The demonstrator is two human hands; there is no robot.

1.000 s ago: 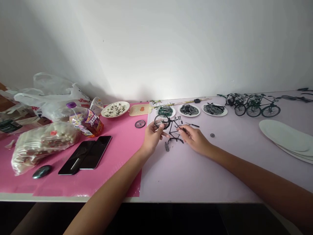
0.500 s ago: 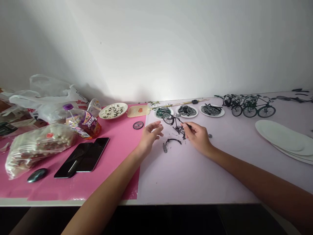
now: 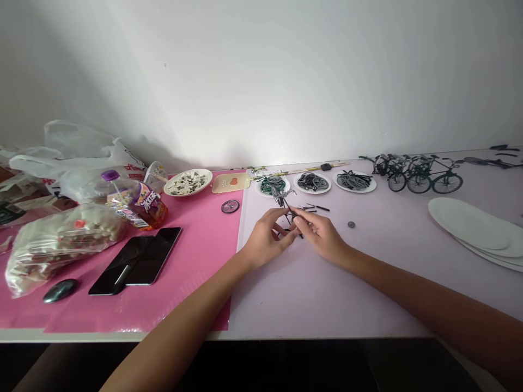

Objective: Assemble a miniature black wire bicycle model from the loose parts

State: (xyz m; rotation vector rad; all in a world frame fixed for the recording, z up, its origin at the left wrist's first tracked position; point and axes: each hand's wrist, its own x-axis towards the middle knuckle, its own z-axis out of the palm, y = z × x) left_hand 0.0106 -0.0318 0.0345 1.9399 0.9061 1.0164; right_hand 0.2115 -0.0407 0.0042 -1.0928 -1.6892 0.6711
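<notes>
Both hands meet over the lavender part of the table, around a dark model bicycle (image 3: 287, 206) that is partly built. My left hand (image 3: 269, 235) is closed on its lower frame from the left. From the right, my right hand (image 3: 322, 235) pinches the frame, its fingertips close to the left ones. Fingers hide much of the bicycle, and I cannot make out any small part between them. Just behind the right hand lies a small dark screwdriver (image 3: 322, 208). A small grey disc (image 3: 351, 224) rests to the right, and a loose spoked wheel (image 3: 230, 206) lies on the pink mat.
Along the wall stand plates of bicycle parts (image 3: 312, 191) and several model bicycles (image 3: 435, 182). White oval plates (image 3: 469, 223) are stacked at right. On the pink mat are two phones (image 3: 157, 256), a mouse (image 3: 60, 291), a bottle (image 3: 131, 201), bags (image 3: 65, 245) and a plate of white pieces (image 3: 175, 193).
My left hand, open before, has moved right and closed on the bicycle. My right hand has shifted slightly left and down. The screwdriver now shows lying on the table behind it.
</notes>
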